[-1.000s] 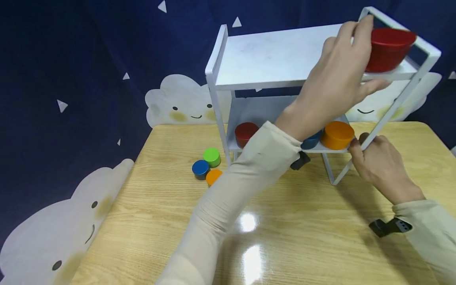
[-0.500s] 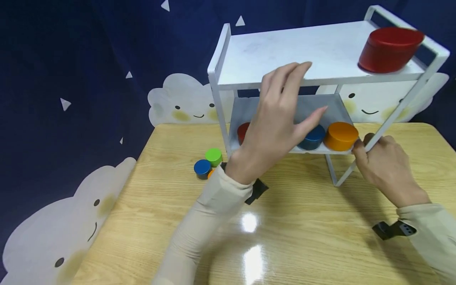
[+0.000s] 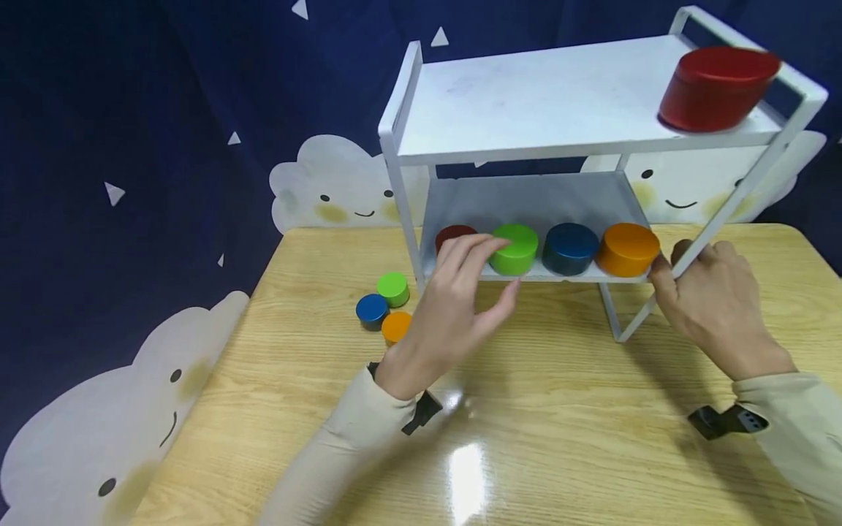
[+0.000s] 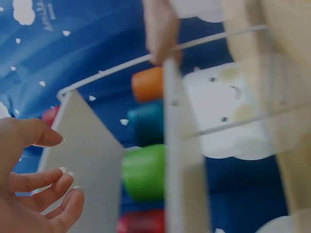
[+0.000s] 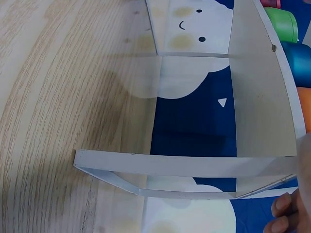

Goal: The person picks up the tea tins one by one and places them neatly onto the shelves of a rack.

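My left hand hovers in front of the lower shelf, fingers loosely bent and nothing between them. In the left wrist view its fingers are spread apart from the thumb. Behind it stand a green cylinder and a partly covered red cylinder. To their right are a blue cylinder and an orange cylinder. My right hand grips the white shelf rack at its right front post, beside the orange cylinder. A bigger red cylinder sits at the top shelf's right end.
Small green, blue and orange cylinders stand together on the wooden table, left of the rack. A dark blue curtain with cloud pictures hangs behind. The rack's legs rest on the table.
My left hand has let go of the big red cylinder on the top shelf and moved down and left. The green cylinder is now uncovered. My right hand stays on the rack.
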`<state>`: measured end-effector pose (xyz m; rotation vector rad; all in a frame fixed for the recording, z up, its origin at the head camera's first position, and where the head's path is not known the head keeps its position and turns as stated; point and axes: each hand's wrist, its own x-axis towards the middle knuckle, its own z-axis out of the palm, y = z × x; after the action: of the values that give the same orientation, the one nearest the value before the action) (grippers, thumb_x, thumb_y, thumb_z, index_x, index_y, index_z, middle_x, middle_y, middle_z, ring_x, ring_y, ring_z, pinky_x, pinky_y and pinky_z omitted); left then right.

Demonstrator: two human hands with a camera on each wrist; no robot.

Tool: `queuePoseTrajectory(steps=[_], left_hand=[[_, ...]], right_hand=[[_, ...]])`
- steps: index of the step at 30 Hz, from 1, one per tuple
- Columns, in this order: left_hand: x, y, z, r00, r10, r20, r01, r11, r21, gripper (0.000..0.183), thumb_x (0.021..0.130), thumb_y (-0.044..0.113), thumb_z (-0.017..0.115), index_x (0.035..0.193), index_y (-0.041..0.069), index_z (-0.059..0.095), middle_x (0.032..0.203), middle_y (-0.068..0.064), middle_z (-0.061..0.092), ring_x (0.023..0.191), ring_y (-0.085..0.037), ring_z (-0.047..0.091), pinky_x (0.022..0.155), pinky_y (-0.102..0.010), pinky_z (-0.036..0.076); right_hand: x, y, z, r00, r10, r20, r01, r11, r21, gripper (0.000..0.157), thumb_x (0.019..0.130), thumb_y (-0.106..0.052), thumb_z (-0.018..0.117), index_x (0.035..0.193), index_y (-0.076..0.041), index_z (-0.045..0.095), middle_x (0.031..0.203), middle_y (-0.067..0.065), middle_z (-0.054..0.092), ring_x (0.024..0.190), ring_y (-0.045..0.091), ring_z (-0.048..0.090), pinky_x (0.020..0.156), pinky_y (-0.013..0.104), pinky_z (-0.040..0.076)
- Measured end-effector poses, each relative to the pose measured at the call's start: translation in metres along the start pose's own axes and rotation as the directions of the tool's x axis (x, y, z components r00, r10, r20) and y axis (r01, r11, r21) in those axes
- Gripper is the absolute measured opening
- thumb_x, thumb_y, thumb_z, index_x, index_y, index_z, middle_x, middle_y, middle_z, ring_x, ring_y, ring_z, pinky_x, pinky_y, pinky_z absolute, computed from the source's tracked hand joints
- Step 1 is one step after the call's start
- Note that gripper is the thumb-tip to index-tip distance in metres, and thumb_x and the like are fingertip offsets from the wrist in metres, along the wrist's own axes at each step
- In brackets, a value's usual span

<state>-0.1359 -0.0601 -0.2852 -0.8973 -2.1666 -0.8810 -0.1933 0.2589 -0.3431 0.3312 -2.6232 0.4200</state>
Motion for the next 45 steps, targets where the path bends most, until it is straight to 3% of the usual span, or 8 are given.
queuePoseTrajectory(steps=[6,10,19,26,28,33,39,45], left_hand=[[-0.041,-0.025,0.001,0.99,-0.142,0.019,0.142,0.99,0.024,0.04,0.086,0.009,0.066,0.121,-0.006,0.055,0.117,-0.015,0.058,0.109,-0.027,0.051,0.097,-0.032,0.042],[-0.066,-0.043,-0.007,0.967,-0.251,0.041,0.246,0.964,0.097,0.049,0.083,0.009,0.069,0.126,-0.005,0.051,0.118,-0.016,0.058,0.108,-0.029,0.049,0.093,-0.037,0.043],[-0.11,-0.077,-0.015,0.868,-0.487,0.099,0.452,0.856,0.251,0.044,0.078,0.013,0.076,0.112,-0.004,0.055,0.114,-0.018,0.055,0.106,-0.035,0.046,0.09,-0.043,0.044],[-0.133,-0.091,-0.011,0.778,-0.607,0.163,0.547,0.782,0.301,0.065,0.078,0.02,0.081,0.124,-0.011,0.048,0.12,-0.024,0.052,0.11,-0.039,0.047,0.095,-0.046,0.044],[-0.137,-0.093,-0.01,0.762,-0.625,0.171,0.567,0.771,0.291,0.067,0.077,0.018,0.082,0.126,-0.011,0.047,0.12,-0.026,0.052,0.11,-0.039,0.049,0.096,-0.047,0.044],[-0.137,-0.099,-0.008,0.742,-0.644,0.185,0.599,0.762,0.248,0.068,0.075,0.015,0.083,0.126,-0.013,0.048,0.118,-0.027,0.054,0.107,-0.038,0.055,0.094,-0.047,0.046],[-0.133,-0.101,-0.008,0.687,-0.697,0.206,0.651,0.716,0.252,0.065,0.073,0.016,0.085,0.122,-0.011,0.051,0.114,-0.024,0.059,0.102,-0.035,0.059,0.092,-0.046,0.048],[-0.131,-0.105,-0.005,0.652,-0.724,0.225,0.679,0.69,0.252,0.062,0.074,0.016,0.084,0.121,-0.009,0.053,0.108,-0.02,0.063,0.093,-0.03,0.061,0.084,-0.042,0.051]], right_hand=[[0.0,-0.001,0.0,0.999,-0.039,-0.032,0.04,0.999,0.011,0.053,0.101,-0.031,0.033,0.052,-0.009,0.038,0.052,0.008,0.036,0.055,0.039,0.04,0.05,0.043,0.028],[0.001,-0.001,0.0,1.0,-0.004,-0.003,0.004,1.0,0.023,0.053,0.1,-0.032,0.032,0.054,-0.008,0.041,0.053,0.008,0.039,0.055,0.038,0.041,0.05,0.042,0.027],[-0.001,0.002,-0.003,0.999,0.045,0.022,-0.046,0.998,0.037,0.05,0.099,-0.031,0.034,0.056,-0.006,0.045,0.053,0.009,0.041,0.055,0.039,0.043,0.046,0.042,0.027],[-0.001,0.0,-0.003,0.997,0.046,0.056,-0.047,0.999,0.021,0.048,0.099,-0.03,0.035,0.058,-0.007,0.046,0.057,0.008,0.043,0.061,0.04,0.045,0.053,0.044,0.029],[0.0,-0.001,-0.003,0.997,0.05,0.066,-0.051,0.998,0.02,0.048,0.099,-0.031,0.034,0.06,-0.007,0.047,0.058,0.009,0.044,0.061,0.039,0.045,0.054,0.044,0.029],[0.0,-0.001,-0.005,0.993,0.087,0.077,-0.089,0.996,0.023,0.049,0.099,-0.032,0.033,0.061,-0.005,0.047,0.057,0.01,0.043,0.062,0.04,0.045,0.054,0.044,0.029],[0.0,-0.001,-0.006,0.992,0.088,0.087,-0.092,0.995,0.037,0.049,0.099,-0.033,0.033,0.06,-0.006,0.046,0.055,0.009,0.041,0.059,0.038,0.044,0.052,0.042,0.029],[0.001,-0.003,-0.005,0.994,0.075,0.073,-0.079,0.996,0.052,0.05,0.099,-0.033,0.033,0.058,-0.008,0.045,0.054,0.007,0.039,0.049,0.03,0.038,0.045,0.037,0.025]])
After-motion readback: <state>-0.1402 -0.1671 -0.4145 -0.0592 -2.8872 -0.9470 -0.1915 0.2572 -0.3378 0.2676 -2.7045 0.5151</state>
